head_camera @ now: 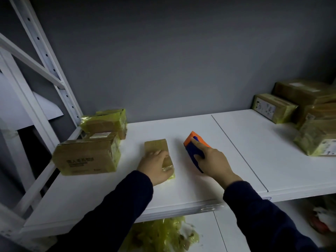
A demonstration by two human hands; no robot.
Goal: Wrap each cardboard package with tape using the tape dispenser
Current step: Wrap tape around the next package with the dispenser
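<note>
I'm holding down the small flat brown cardboard package with my left hand, palm on top and fingers lying over its near half. It's sitting flat on the white metal shelf, mid-shelf, right in front of me. Its near end already looks to be covered in yellowish film; the far end looks bare.

My right hand is gripping the orange and blue plastic tape dispenser, index finger stretched along its top. The dispenser is just beside the package on the right, not touching it. The hands are apart, one thing each.

Step, as I'm judging it: setting up a tape pass on this package. Next I need to bring the dispenser's mouth onto the cardboard, stick the tape end down and pull across while my left hand is pinning the package.

Taped brown boxes are stacked at the left, and more taped boxes are piled at the far right. Crumpled yellowish film is lying below the shelf.
</note>
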